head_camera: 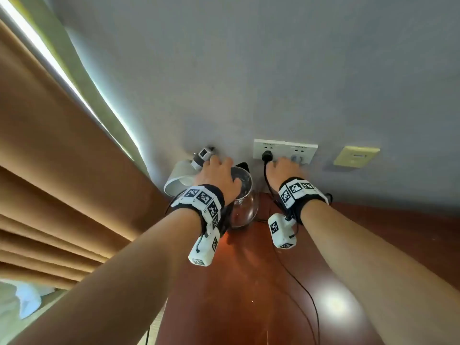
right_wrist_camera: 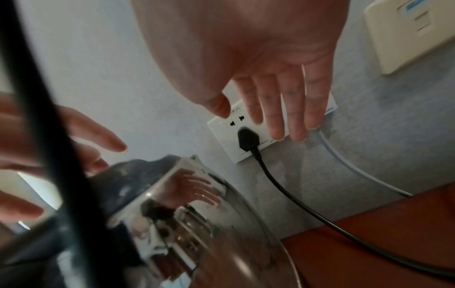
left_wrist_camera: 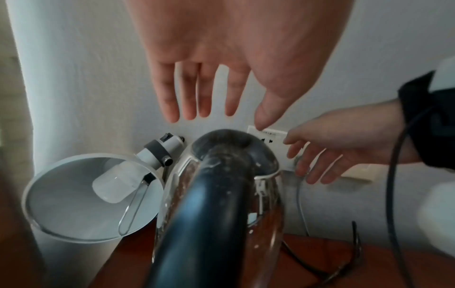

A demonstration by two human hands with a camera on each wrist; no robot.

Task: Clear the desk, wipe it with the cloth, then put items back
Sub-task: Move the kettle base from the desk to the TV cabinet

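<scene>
Both hands are held out toward the wall at the back of the desk (head_camera: 261,282), and nothing is grasped by either. The left hand (head_camera: 219,175) is spread above the kettle (head_camera: 242,195), its fingers (left_wrist_camera: 187,93) straight and released; its black handle (left_wrist_camera: 209,204) lies directly beneath the palm, so a grip on the handle is judged to be the aim. The right hand (head_camera: 286,170) is stretched toward the wall socket (head_camera: 285,151), fingers (right_wrist_camera: 278,109) loose and extended just beside the black plug (right_wrist_camera: 247,139), which is seated in the socket. Its cord (right_wrist_camera: 307,210) runs down onto the desk, presumably to the kettle, though the far end is not shown. The plug is probably meant to be pulled before the kettle is lifted away.

A white lamp (left_wrist_camera: 93,196) is tilted against the wall just beside the kettle, its shade turned outward with the bulb exposed. The kettle stands at the back of the reddish wooden desk, near the wall. The cloth is not seen in any view. Clearing is judged to be barely begun.
</scene>
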